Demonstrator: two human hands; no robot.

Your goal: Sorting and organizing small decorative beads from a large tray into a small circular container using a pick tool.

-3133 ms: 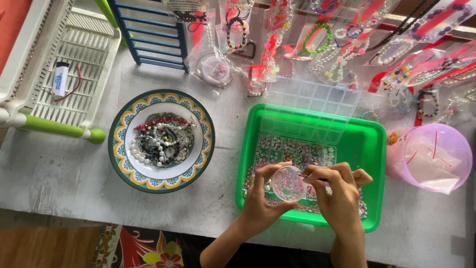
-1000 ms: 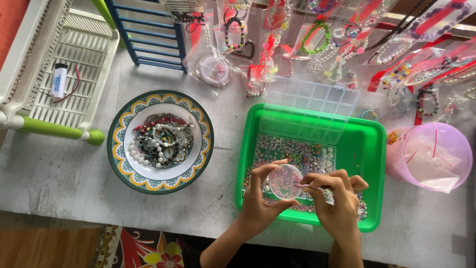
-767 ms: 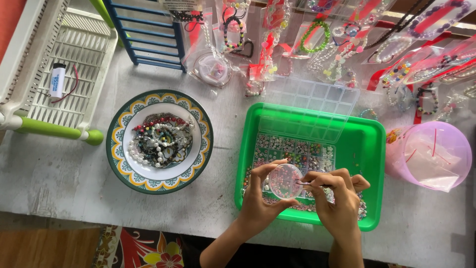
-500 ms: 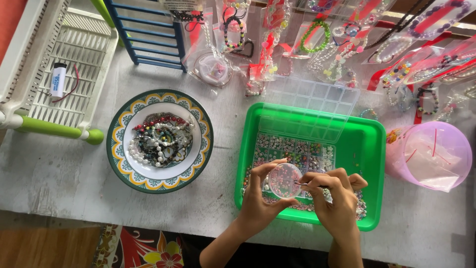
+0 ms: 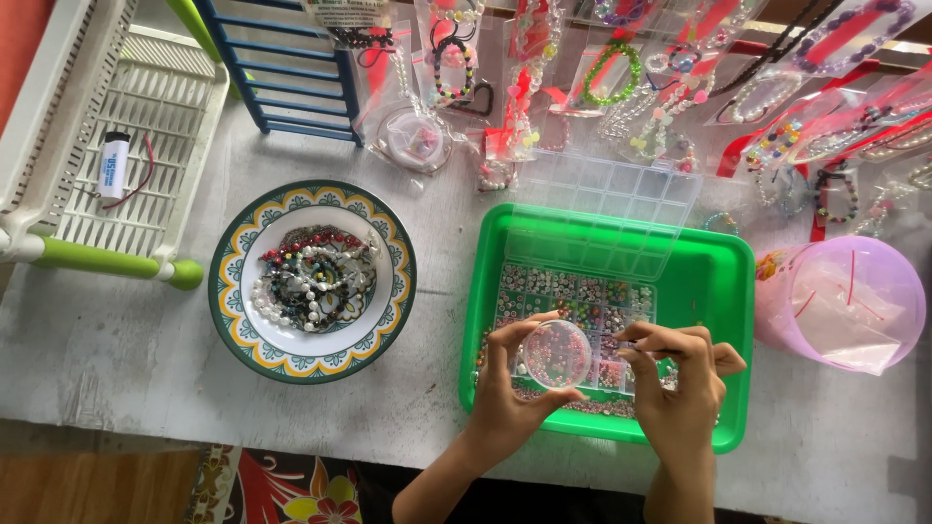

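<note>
My left hand (image 5: 510, 398) holds a small round clear container (image 5: 554, 354) with tiny pink beads, tilted up over the bead organiser box (image 5: 573, 301). My right hand (image 5: 680, 383) pinches a thin dark tool (image 5: 649, 346), its tip a little to the right of the container. Both hands hover over the green tray (image 5: 723, 281), which holds the compartmented box with its clear lid (image 5: 607, 218) swung open toward the back.
A patterned plate (image 5: 238, 291) piled with bead bracelets sits at the left. A pink tub (image 5: 840, 306) stands right of the tray. Bagged bracelets (image 5: 621, 78) lie along the back. A white plastic rack (image 5: 126, 116) and blue rack (image 5: 291, 68) stand at the far left.
My right hand has drawn the tool out of the round container and moved a little to the right. The left hand keeps the container in the same place.
</note>
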